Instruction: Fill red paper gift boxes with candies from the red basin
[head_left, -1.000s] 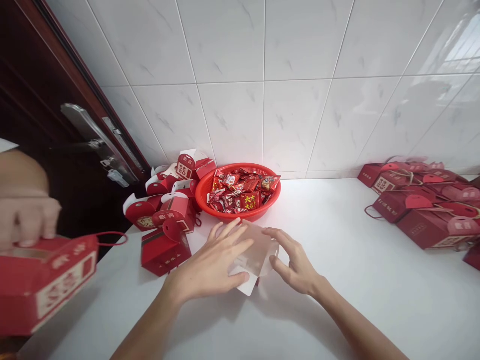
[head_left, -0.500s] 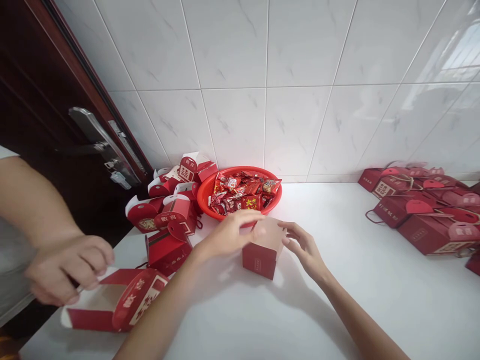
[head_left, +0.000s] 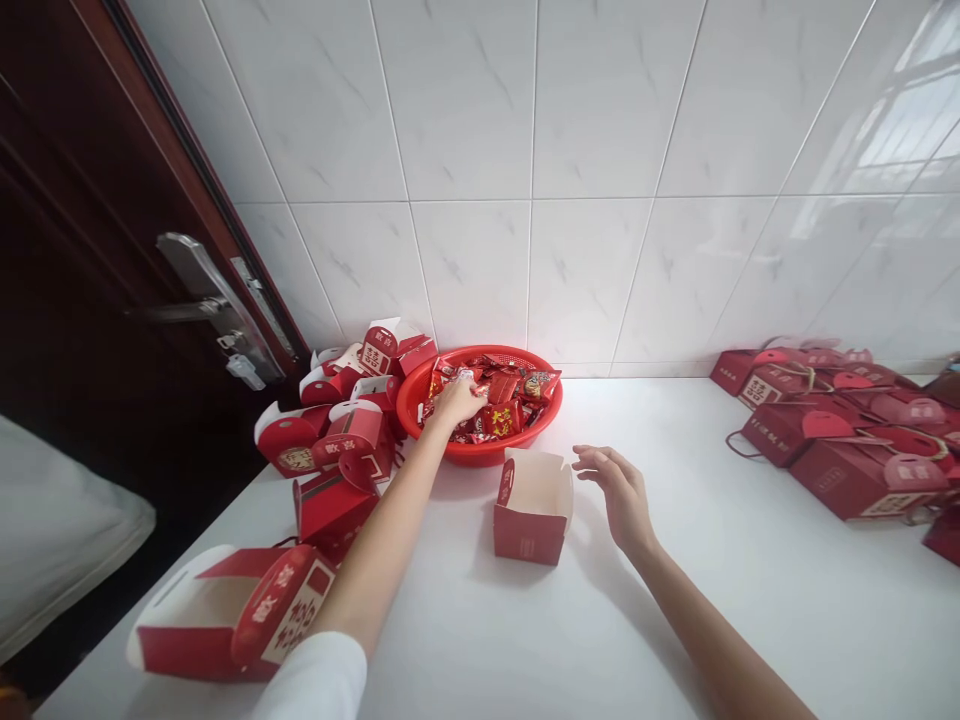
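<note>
An open red box (head_left: 529,535) with a pale inside stands on the white table. Behind it, a red plastic basket (head_left: 480,455) holds many red-wrapped snack packets (head_left: 502,418). My left hand (head_left: 457,402) reaches into the basket's left part, its fingers bent down onto the packets; what they pinch is hidden or too small to name. Just right of the open box, my right hand (head_left: 616,490) hovers with its fingers apart and nothing in it.
Several red boxes (head_left: 352,440) crowd the table's left side, with a larger open one (head_left: 187,650) at the front left. Closed boxes with cords (head_left: 862,475) are grouped at the right. A tiled wall (head_left: 472,270) runs behind, and a dark door (head_left: 67,330) stands at the left.
My left hand has moved from the open box up into the basket. My right hand has shifted slightly right, away from the box. The other person's hand has left the view.
</note>
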